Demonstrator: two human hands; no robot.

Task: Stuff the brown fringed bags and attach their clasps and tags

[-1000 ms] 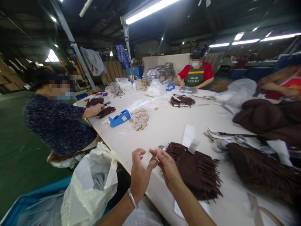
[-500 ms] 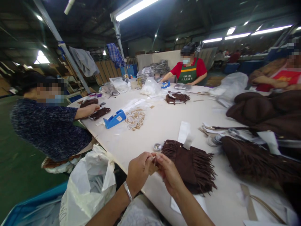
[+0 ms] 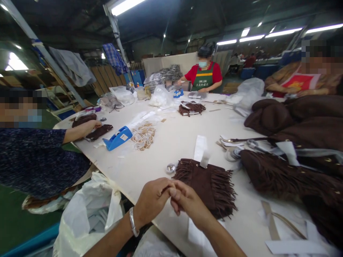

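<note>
My left hand (image 3: 151, 200) and my right hand (image 3: 187, 201) meet fingertip to fingertip over the near edge of the white table (image 3: 182, 142). Both are closed in a pinch, and what they pinch is hidden between the fingers. A silver bracelet circles my left wrist. Just beyond my hands lies a small brown fringed suede bag (image 3: 207, 185) with a white paper strip (image 3: 200, 150) at its top. A small roll of clear tape (image 3: 170, 168) sits at the bag's left corner.
A blue tape dispenser (image 3: 117, 138) and a heap of string tags (image 3: 143, 135) lie mid-table. Brown fringed bags (image 3: 292, 175) pile up at right. A white plastic sack (image 3: 85, 214) hangs at the near edge. Three other people work around the table.
My hands have come together from slightly apart into a tight pinch and dropped nearer the table edge. The view has swung left, and the person in red now reaches toward the far tape dispenser.
</note>
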